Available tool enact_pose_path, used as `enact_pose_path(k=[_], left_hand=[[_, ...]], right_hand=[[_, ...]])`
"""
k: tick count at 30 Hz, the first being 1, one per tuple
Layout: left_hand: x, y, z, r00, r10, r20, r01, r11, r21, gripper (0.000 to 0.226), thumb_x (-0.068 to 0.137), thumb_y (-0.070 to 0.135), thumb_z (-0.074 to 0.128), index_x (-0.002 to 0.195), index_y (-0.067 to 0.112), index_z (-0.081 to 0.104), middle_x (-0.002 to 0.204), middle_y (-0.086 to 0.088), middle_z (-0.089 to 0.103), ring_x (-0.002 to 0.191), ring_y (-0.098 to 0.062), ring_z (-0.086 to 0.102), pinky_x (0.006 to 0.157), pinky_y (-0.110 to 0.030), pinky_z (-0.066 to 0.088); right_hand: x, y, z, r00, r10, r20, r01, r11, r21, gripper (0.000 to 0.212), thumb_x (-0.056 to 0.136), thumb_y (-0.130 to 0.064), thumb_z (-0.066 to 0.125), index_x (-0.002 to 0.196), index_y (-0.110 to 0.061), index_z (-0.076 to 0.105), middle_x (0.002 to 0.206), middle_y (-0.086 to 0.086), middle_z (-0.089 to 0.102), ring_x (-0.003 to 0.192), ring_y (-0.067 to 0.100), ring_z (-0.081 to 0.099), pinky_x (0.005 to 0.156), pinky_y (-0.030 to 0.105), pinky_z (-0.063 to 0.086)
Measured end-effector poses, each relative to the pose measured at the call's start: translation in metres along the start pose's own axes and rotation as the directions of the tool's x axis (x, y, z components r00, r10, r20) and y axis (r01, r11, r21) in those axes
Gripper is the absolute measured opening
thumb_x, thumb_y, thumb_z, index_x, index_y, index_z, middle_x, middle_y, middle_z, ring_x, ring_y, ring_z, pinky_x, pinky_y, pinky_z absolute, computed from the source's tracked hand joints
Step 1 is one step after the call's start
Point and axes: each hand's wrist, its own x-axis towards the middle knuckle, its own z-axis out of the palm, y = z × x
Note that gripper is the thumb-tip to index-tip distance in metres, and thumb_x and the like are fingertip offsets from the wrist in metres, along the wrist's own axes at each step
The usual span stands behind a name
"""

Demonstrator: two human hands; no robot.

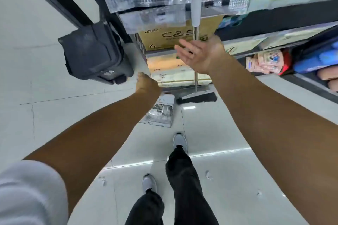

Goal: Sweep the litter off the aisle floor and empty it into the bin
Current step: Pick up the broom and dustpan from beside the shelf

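Observation:
A grey dustpan (161, 113) rests tilted on the floor tiles, with dark litter inside it. My left hand (147, 83) is closed in a fist right above it, apparently around its upright handle, which is hidden. The broom (196, 80) stands on its black brush head (198, 96) against the shelf; its grey grip reaches up past the top of the view. My right hand (200, 55) is open, palm showing, fingers spread just in front of the broom's metal pole and not gripping it. The black bin (93, 51) with a dark liner stands to the left of the shelf end.
Shelves (274, 21) packed with tissue packs and boxes run along the right and top. A dark frame (54, 0) crosses the upper left. Small pale scraps (208, 175) lie on the tiles near my grey shoes (180, 141).

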Motion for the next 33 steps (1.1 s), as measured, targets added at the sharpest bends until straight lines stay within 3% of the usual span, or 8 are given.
enact_pose_path(k=[3, 7, 10, 14, 18, 21, 26, 33], left_hand=[[0.014, 0.002, 0.006, 0.988, -0.013, 0.152, 0.01, 1.0, 0.02, 0.043, 0.089, 0.019, 0.055, 0.132, 0.013, 0.053, 0.126, -0.01, 0.057, 0.119, -0.035, 0.05, 0.093, -0.04, 0.041], [0.013, -0.003, 0.008, 0.968, -0.032, 0.25, 0.045, 0.998, -0.045, 0.038, 0.077, 0.009, 0.058, 0.115, 0.014, 0.064, 0.09, 0.0, 0.061, 0.076, -0.022, 0.057, 0.07, -0.026, 0.042], [0.006, -0.007, 0.009, 0.965, -0.018, 0.263, 0.051, 0.992, -0.118, 0.041, 0.075, 0.01, 0.062, 0.115, 0.014, 0.062, 0.104, 0.004, 0.062, 0.092, -0.018, 0.062, 0.077, -0.024, 0.048], [-0.014, -0.012, 0.016, 0.967, 0.04, 0.252, 0.012, 0.98, -0.2, 0.04, 0.078, 0.012, 0.063, 0.117, 0.016, 0.063, 0.105, 0.003, 0.06, 0.098, -0.019, 0.063, 0.075, -0.026, 0.052], [-0.045, -0.019, 0.035, 0.976, 0.052, 0.212, 0.005, 0.966, -0.259, 0.037, 0.082, 0.014, 0.061, 0.119, 0.016, 0.061, 0.106, 0.002, 0.06, 0.098, -0.019, 0.062, 0.082, -0.028, 0.053], [-0.076, -0.029, 0.06, 0.983, 0.051, 0.176, 0.005, 0.952, -0.305, 0.035, 0.086, 0.011, 0.056, 0.121, 0.014, 0.06, 0.112, -0.001, 0.059, 0.106, -0.021, 0.06, 0.087, -0.03, 0.051], [-0.144, -0.045, 0.12, 0.993, 0.076, 0.094, -0.043, 0.948, -0.316, 0.041, 0.089, 0.013, 0.051, 0.13, 0.012, 0.054, 0.127, -0.006, 0.054, 0.114, -0.026, 0.056, 0.09, -0.035, 0.049], [-0.254, -0.063, 0.22, 0.972, 0.108, 0.21, 0.011, 0.867, -0.498, 0.044, 0.089, 0.009, 0.048, 0.133, 0.008, 0.049, 0.123, -0.013, 0.057, 0.103, -0.026, 0.062, 0.085, -0.033, 0.054]], right_hand=[[0.021, -0.013, 0.009, 1.0, -0.016, -0.022, 0.02, 0.979, 0.201, 0.056, 0.102, -0.043, 0.033, 0.134, 0.001, 0.04, 0.111, 0.024, 0.071, 0.096, 0.037, 0.071, 0.087, 0.044, 0.057], [0.026, -0.012, 0.028, 1.0, -0.015, -0.002, 0.014, 0.874, 0.485, 0.034, 0.103, -0.019, 0.037, 0.13, 0.001, 0.046, 0.097, 0.026, 0.067, 0.08, 0.034, 0.071, 0.084, 0.041, 0.057], [0.022, -0.015, 0.036, 0.997, -0.065, -0.031, 0.071, 0.836, 0.545, 0.029, 0.103, -0.011, 0.032, 0.115, 0.008, 0.051, 0.082, 0.026, 0.064, 0.08, 0.023, 0.069, 0.087, 0.036, 0.055], [0.009, -0.008, 0.028, 0.989, -0.04, -0.145, 0.116, 0.812, 0.572, 0.028, 0.101, -0.009, 0.036, 0.118, 0.004, 0.055, 0.086, 0.023, 0.058, 0.064, 0.031, 0.059, 0.056, 0.037, 0.054], [-0.019, 0.014, 0.018, 0.966, -0.024, -0.258, 0.185, 0.76, 0.623, 0.022, 0.1, -0.011, 0.043, 0.104, 0.005, 0.057, 0.084, 0.019, 0.055, 0.064, 0.033, 0.055, 0.051, 0.036, 0.053], [-0.053, 0.055, 0.013, 0.935, -0.007, -0.356, 0.222, 0.791, 0.57, 0.023, 0.095, -0.012, 0.05, 0.076, 0.0, 0.051, 0.066, 0.012, 0.052, 0.053, 0.023, 0.051, 0.03, 0.023, 0.044], [-0.127, 0.157, -0.011, 0.918, -0.04, -0.395, 0.292, 0.742, 0.604, 0.016, 0.065, 0.008, 0.041, 0.063, -0.008, 0.042, 0.039, 0.008, 0.041, 0.035, 0.017, 0.04, 0.034, 0.015, 0.036], [-0.216, 0.303, -0.046, 0.914, -0.012, -0.405, 0.137, 0.95, 0.282, 0.024, 0.095, -0.002, 0.042, 0.072, -0.009, 0.043, 0.043, 0.006, 0.049, 0.037, 0.013, 0.045, 0.043, 0.017, 0.042]])
